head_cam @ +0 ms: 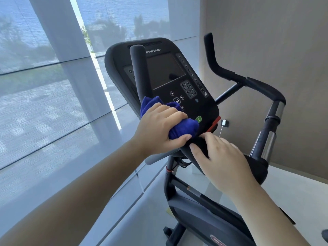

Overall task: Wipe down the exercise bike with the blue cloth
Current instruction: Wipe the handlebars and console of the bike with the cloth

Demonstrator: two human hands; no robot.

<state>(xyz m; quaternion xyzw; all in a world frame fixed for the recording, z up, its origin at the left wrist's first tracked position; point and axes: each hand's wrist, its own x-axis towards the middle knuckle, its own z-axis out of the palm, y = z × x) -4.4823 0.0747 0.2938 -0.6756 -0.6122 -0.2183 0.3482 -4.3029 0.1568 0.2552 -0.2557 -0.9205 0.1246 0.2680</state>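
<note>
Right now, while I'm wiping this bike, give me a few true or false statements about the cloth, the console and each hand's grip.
1. The left-hand grip holds the blue cloth. True.
2. The console screen is lit up. False: it is dark.
3. The right-hand grip clasps the far handlebar. False: it rests just below the console.
4. A green button sits right beside the cloth. True.

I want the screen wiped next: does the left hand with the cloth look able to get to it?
Probably yes: the left hand holds the cloth just below the screen, with only flat buttons between them.
</note>
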